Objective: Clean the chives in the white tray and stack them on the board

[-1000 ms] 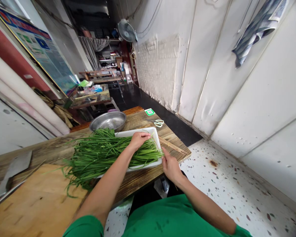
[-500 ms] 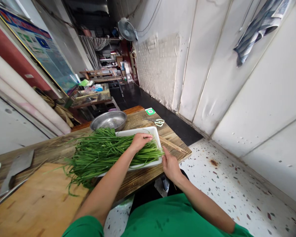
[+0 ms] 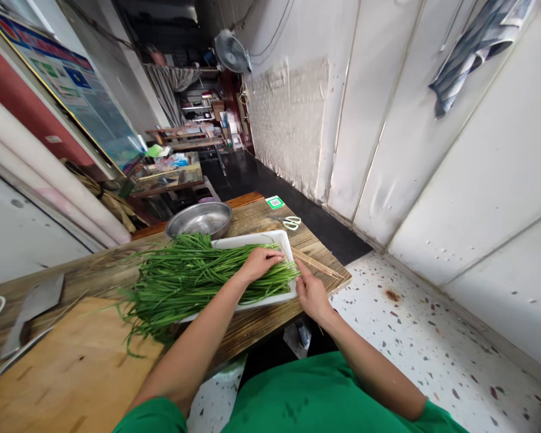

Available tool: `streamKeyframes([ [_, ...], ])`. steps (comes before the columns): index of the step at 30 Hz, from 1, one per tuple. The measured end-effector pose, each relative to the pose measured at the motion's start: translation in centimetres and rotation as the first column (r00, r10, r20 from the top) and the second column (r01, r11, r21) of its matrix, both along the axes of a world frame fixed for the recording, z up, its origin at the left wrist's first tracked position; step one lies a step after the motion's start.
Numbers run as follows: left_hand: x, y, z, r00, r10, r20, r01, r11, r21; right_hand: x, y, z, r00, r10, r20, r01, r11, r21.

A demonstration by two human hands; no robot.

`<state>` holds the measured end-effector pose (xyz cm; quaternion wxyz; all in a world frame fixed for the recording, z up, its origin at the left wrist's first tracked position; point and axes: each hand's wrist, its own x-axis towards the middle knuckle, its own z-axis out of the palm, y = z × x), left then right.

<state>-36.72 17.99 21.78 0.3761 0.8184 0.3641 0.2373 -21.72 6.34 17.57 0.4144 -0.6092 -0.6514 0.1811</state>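
While the garlic chives [image 3: 180, 282] lie lengthwise in the white tray [image 3: 243, 239], leaves spilling past its L end, L hand [image 3: 258, 264] is atop the stems & R hand [image 3: 313, 293] at their pale R tips; can't tell if either's clamped on any.

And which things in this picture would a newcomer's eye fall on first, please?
Probably the thick heap of green stalks, which fills a white tray and spills over its left end, with the left hand and right hand near its right end. Next, perhaps, the broad cleaver on the wooden table at picture left, beside a wooden board, and the metal bowl just behind the stalks.
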Motion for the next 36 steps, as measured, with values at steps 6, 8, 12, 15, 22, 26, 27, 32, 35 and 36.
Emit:
streamKeyframes([
  [6, 0.2, 1.3, 0.0, 0.982, -0.132, -0.138, 0.118, 0.988, -0.103, -0.1, -0.3, -0.2, 1.000, -0.028, 0.009, 0.028, 0.999, 0.026],
  [8, 0.2, 1.6, 0.2, 0.995, -0.050, -0.092, 0.042, 0.995, -0.087, -0.1, -0.4, -0.3, 1.000, -0.022, -0.003, 0.022, 0.999, 0.025],
  [12, 0.1, 2.0, 0.2, 0.981, 0.192, 0.033, -0.188, 0.977, -0.102, -0.3, -0.8, -0.4, 1.000, 0.000, -0.030, 0.001, 1.000, 0.019],
  [15, 0.0, 2.3, 0.0, 0.958, 0.258, 0.124, -0.224, 0.946, -0.236, -0.3, -1.1, -0.5, 0.999, 0.010, -0.045, -0.008, 1.000, 0.029],
  [22, 0.1, 3.0, -0.2, 0.911, 0.352, 0.214, -0.264, 0.898, -0.352, -0.2, -1.2, -0.6, 0.999, 0.008, -0.037, -0.006, 0.998, 0.057],
  [26, 0.3, 2.8, 0.1, 0.913, 0.363, 0.187, -0.279, 0.889, -0.363, -0.1, -1.1, -0.8, 0.999, 0.000, -0.033, 0.002, 0.999, 0.046],
  [27, 0.3, 2.7, 0.1, 0.912, 0.368, 0.180, -0.284, 0.886, -0.367, -0.1, -1.1, -0.8, 0.999, 0.004, -0.038, -0.002, 0.999, 0.046],
  [32, 0.5, 2.3, 0.5, 0.909, 0.388, 0.152, -0.306, 0.868, -0.391, -0.1, -1.0, -0.9, 0.997, 0.029, -0.065, -0.024, 0.997, 0.069],
  [35, 0.6, 2.3, 0.7, 0.901, 0.411, 0.141, -0.324, 0.852, -0.411, -0.1, -1.0, -1.0, 0.998, 0.020, -0.067, -0.015, 0.997, 0.076],
  [36, 0.7, 2.3, 0.8, 0.898, 0.416, 0.144, -0.327, 0.848, -0.417, -0.1, -0.9, -1.0, 0.998, 0.020, -0.067, -0.014, 0.997, 0.079],
])
